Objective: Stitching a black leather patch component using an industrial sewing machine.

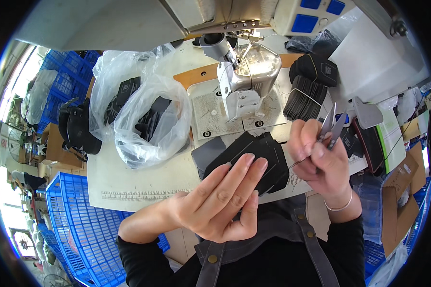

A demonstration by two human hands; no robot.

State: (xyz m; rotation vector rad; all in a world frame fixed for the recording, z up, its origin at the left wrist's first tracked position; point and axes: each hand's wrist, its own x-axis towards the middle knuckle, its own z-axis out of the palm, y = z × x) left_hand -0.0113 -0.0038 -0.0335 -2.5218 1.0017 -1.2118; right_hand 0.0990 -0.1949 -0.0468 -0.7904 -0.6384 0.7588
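My left hand (225,201) lies with its fingers stretched out over a stack of black fabric pieces (254,148) at the front edge of the sewing table. Held in my right hand (323,160) is a pair of thread snips (333,128), blades pointing up and apart. A thin dark thread runs from the black pieces towards my right fingers; whether they pinch it I cannot tell. Beyond the pieces stands a sewing machine (249,76) on its metal bed. A grey flat piece (207,155) shows at the stack's left side.
Clear plastic bags (153,124) with black pieces stand to the left on the table (129,182). Banded black bundles (304,98) lie right of the machine. A blue crate (86,229) is at lower left, a cardboard box (401,203) at right.
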